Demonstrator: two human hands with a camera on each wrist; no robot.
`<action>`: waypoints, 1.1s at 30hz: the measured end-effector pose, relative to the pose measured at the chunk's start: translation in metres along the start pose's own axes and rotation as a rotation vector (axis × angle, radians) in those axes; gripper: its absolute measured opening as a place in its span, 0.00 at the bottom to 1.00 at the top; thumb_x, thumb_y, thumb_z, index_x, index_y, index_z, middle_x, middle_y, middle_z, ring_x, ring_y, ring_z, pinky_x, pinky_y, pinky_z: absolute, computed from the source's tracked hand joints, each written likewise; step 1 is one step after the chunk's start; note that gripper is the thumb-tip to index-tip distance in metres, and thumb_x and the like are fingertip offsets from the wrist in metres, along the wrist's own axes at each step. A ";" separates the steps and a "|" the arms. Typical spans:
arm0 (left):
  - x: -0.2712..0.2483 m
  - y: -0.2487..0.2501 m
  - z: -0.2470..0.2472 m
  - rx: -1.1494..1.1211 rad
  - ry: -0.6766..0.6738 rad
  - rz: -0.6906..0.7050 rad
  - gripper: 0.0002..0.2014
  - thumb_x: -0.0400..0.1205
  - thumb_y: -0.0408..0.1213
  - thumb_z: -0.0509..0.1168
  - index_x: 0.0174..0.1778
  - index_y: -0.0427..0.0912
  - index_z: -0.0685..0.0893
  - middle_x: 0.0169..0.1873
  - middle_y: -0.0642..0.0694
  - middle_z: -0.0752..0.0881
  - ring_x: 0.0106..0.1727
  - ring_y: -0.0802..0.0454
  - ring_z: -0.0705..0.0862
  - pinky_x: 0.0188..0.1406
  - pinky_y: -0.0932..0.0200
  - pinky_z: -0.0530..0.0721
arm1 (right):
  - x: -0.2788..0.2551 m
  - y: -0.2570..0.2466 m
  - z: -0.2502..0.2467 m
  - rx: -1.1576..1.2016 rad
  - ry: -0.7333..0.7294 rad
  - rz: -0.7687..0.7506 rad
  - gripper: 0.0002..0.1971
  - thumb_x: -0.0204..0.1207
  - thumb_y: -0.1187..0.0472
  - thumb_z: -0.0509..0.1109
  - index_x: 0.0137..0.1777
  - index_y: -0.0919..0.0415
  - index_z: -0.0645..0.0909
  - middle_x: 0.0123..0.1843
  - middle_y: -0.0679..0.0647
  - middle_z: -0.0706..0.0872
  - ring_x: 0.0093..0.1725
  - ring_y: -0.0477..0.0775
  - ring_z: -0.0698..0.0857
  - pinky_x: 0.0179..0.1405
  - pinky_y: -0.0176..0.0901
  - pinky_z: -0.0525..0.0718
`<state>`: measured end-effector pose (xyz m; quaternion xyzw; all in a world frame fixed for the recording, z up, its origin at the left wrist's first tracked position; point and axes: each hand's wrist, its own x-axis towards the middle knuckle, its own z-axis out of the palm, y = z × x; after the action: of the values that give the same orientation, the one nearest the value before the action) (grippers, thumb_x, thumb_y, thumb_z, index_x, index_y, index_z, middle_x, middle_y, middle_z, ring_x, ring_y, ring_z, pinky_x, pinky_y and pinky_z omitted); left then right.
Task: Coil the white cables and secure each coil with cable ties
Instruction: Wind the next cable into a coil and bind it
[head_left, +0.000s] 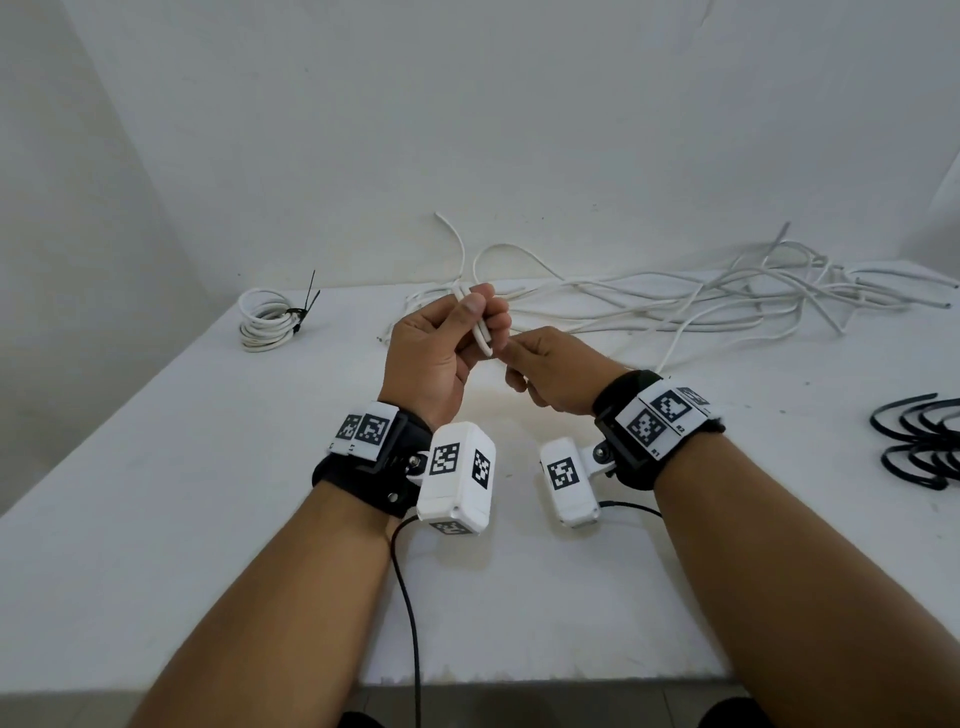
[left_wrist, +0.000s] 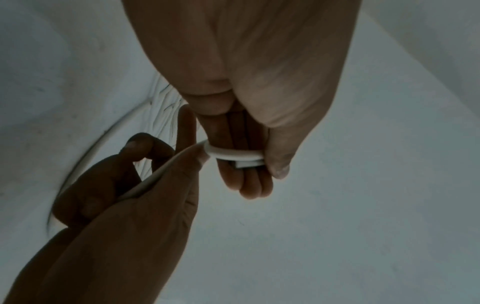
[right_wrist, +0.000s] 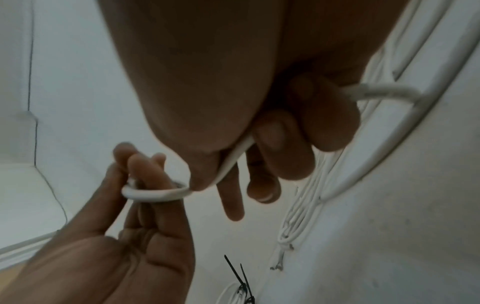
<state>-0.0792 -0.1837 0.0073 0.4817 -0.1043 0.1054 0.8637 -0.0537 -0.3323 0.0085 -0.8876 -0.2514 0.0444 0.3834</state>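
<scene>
Head view alone: spare ties (head_left: 922, 441).

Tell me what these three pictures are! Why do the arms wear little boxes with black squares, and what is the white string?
Those boxes are small cameras strapped to a person's wrists. The big picture comes from a camera on the head; the two dark ones look along each hand. The left hand has the end of a white cable looped round its fingers, and the right hand feeds it more. On the table lie a tangle of loose cables, one finished coil tied with a black tie, and spare ties on the right.
</scene>
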 end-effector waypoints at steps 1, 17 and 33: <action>0.001 -0.002 -0.001 0.023 0.020 0.011 0.07 0.85 0.27 0.62 0.49 0.31 0.85 0.36 0.43 0.90 0.36 0.52 0.89 0.45 0.57 0.89 | 0.001 -0.001 0.002 -0.038 -0.031 -0.001 0.24 0.89 0.45 0.53 0.36 0.58 0.76 0.20 0.42 0.78 0.16 0.39 0.71 0.23 0.28 0.71; 0.002 -0.010 -0.024 1.032 -0.257 -0.090 0.17 0.88 0.36 0.58 0.41 0.28 0.84 0.29 0.50 0.89 0.28 0.58 0.83 0.32 0.73 0.76 | -0.013 0.009 -0.017 -0.086 0.244 -0.176 0.06 0.69 0.54 0.82 0.38 0.54 0.89 0.29 0.45 0.84 0.28 0.41 0.77 0.29 0.30 0.74; -0.013 -0.008 -0.006 0.248 -0.391 -0.241 0.18 0.89 0.33 0.48 0.54 0.26 0.82 0.26 0.46 0.75 0.28 0.51 0.73 0.34 0.63 0.75 | -0.008 0.026 -0.022 0.268 0.413 -0.193 0.04 0.79 0.56 0.74 0.46 0.49 0.92 0.35 0.44 0.91 0.35 0.59 0.84 0.39 0.52 0.81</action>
<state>-0.0888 -0.1843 -0.0060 0.6043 -0.1972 -0.0813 0.7677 -0.0439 -0.3656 0.0041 -0.7912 -0.2433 -0.1415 0.5430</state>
